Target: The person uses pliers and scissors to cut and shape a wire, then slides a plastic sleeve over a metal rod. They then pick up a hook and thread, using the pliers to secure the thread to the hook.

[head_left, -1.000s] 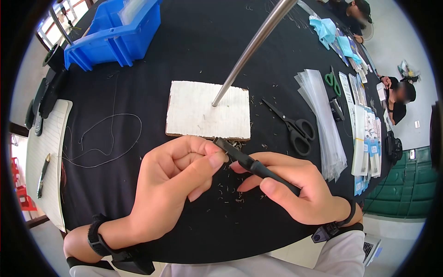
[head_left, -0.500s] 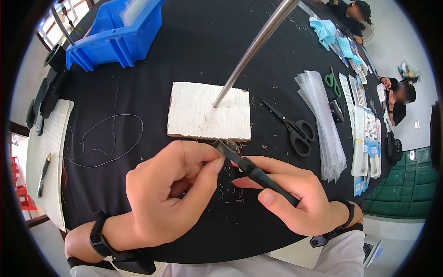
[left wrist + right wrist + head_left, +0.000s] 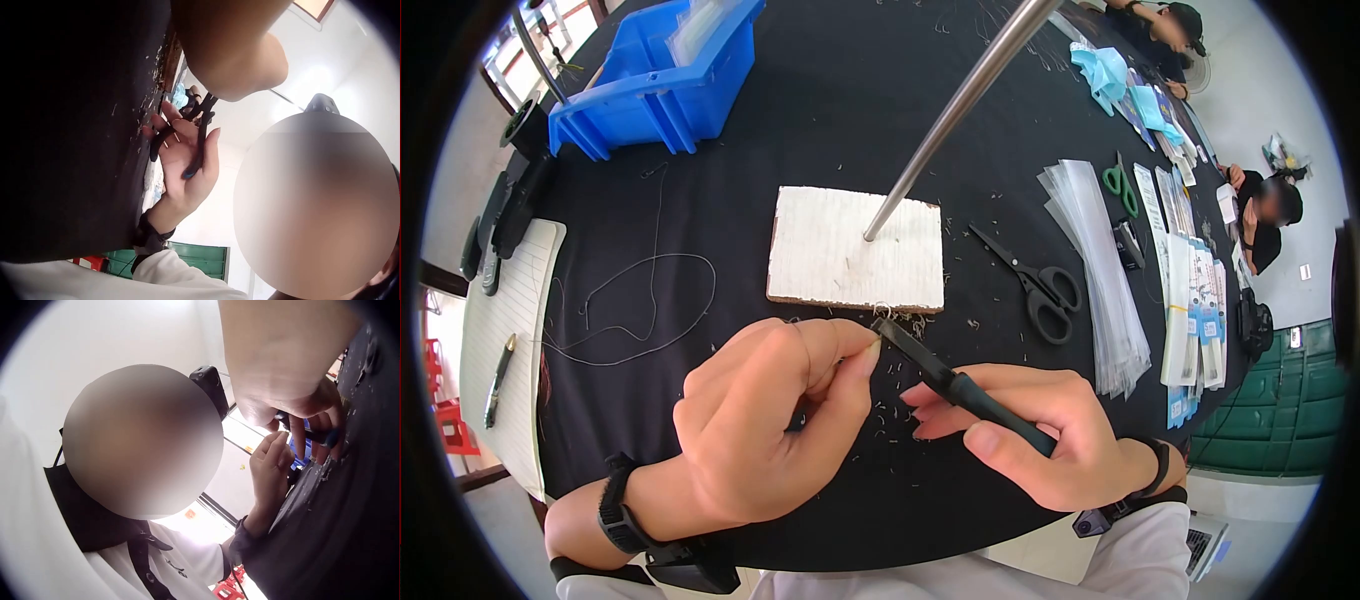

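In the head view my right hand (image 3: 1045, 430) grips dark-handled pliers (image 3: 928, 366), their nose pointing up and left. The left wrist view shows the pliers' handles (image 3: 203, 140) spread apart in the palm. Thumb and forefinger of my left hand (image 3: 765, 415) pinch a thin dark thread or wire (image 3: 805, 355), which crosses the forefinger. The pliers' nose is right at those fingertips, just in front of a white block (image 3: 820, 245); what lies between the tips is too small to tell. A metal rod (image 3: 945, 125) overlaps the block in this view.
Small clippings (image 3: 915, 320) lie scattered by the block. Right of it are black scissors (image 3: 1045, 290), clear plastic sleeves (image 3: 1100, 280) and green-handled scissors (image 3: 1120, 185). On the left are a looped wire (image 3: 712, 285), notebook (image 3: 525, 350), pen (image 3: 498, 385) and blue bin (image 3: 700, 95).
My left hand has turned so its back faces up more, fingertips still pinched. The pliers' nose has moved slightly down, toward me. The block and table items appear slightly lower in view.
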{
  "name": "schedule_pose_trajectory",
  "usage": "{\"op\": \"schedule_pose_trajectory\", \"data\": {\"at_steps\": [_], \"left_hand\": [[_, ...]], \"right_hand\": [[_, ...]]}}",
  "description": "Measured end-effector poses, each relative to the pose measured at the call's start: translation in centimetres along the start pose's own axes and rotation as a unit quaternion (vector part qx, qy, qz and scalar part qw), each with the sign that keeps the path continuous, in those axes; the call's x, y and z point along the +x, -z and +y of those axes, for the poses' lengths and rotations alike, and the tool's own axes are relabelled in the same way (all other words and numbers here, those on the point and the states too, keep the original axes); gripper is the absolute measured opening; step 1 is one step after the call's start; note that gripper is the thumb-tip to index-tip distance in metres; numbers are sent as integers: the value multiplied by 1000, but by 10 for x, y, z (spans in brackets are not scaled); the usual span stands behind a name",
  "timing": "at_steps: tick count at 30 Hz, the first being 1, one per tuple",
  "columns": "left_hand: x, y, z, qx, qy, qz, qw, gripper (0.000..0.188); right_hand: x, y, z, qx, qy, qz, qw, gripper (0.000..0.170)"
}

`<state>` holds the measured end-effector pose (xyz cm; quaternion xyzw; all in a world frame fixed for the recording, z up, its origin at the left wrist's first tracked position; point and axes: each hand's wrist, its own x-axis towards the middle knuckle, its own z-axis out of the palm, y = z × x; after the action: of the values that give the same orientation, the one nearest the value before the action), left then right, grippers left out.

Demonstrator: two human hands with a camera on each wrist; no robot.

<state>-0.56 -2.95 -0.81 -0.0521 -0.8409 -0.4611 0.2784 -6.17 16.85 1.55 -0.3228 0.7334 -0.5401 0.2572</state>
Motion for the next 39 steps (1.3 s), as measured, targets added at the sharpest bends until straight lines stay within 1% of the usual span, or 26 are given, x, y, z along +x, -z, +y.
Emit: {"op": "schedule_pose_trajectory", "data": {"at_steps": [3,6,8,9,12,17,20,21,23,24,26,27,29,30,33,39], "left_hand": [[2,1,0,19,-29,-7,999,18],[3,0,-2,34,-61,-11,998,18],[3,-3,-5,40,-98,0,994,19],[3,-3,-5,42,-102,-3,994,19],[4,-2,-5,46,-112,-11,993,20],[3,-2,-4,61,-131,-19,989,20],[3,-5,-5,60,-114,-5,992,21],[3,-4,-5,61,-98,-3,993,20],[3,-3,-4,62,-67,1,996,18],[3,-1,0,30,3,-5,1000,15],[6,3,11,-33,141,-16,989,10],[7,3,11,-91,200,-17,975,8],[10,5,8,-204,313,-19,927,6],[10,5,6,-240,317,-25,917,9],[9,4,1,-336,356,-23,872,13],[10,5,2,-347,376,-42,858,14]], "right_hand": [[1,6,-10,-31,-43,-50,997,27],[-1,4,-11,-44,-50,-27,997,24],[-1,3,-11,-56,-38,-18,998,22],[-1,2,-11,-62,-33,-13,997,21],[-2,-1,-3,-81,36,21,996,15],[0,0,-4,-107,30,3,994,11],[1,1,-1,-90,26,1,996,11],[1,1,0,-79,24,1,997,12],[1,-2,1,-92,41,33,994,13],[1,-3,1,-99,50,48,993,14],[1,-3,3,-159,72,71,982,17],[2,-2,4,-188,83,82,975,18],[4,-2,5,-226,96,103,964,20],[5,-1,6,-245,102,114,957,22],[8,2,7,-281,109,102,948,25],[8,3,10,-292,113,94,945,26]]}}
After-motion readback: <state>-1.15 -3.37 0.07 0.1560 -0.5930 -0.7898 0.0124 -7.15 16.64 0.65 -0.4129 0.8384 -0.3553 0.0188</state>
